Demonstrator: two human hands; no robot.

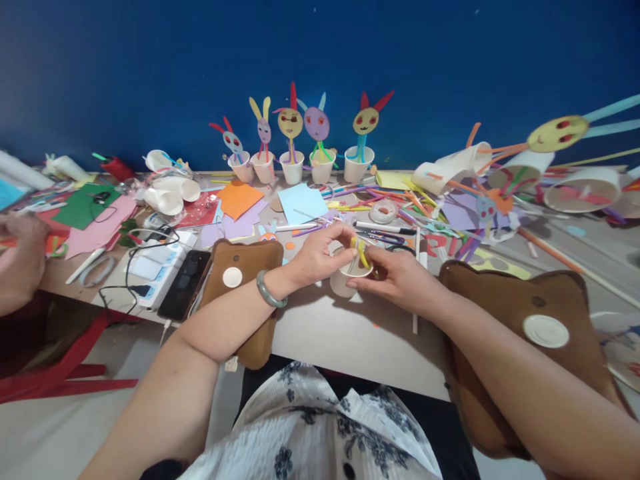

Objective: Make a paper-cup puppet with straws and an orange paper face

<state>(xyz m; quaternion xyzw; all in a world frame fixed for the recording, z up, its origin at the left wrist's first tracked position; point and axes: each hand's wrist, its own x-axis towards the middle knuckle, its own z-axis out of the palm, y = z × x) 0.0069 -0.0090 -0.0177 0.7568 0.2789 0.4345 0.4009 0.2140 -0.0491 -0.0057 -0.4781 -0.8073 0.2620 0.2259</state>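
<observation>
A white paper cup (342, 287) is at the table's front edge, between my two hands. My left hand (323, 255) reaches over its rim, thumb and fingers pinched on a bent yellow pipe cleaner (363, 256). From the other side, my right hand (397, 275) is closed around the cup, its thumb low on the wall and its fingers by the rim near the yellow strip. The fingers partly hide the cup's mouth. A thin pale stick or strip seems to stand inside the cup, too small to name.
Finished paper-cup rabbit figures (293, 167) line the blue wall. Colored pipe cleaners (400, 200), paper sheets (303, 203) and pens litter the table. Brown cushions (240, 293) flank me, beside a phone (184, 285) and power strip (163, 270). Another person's hand (23, 243) is at far left.
</observation>
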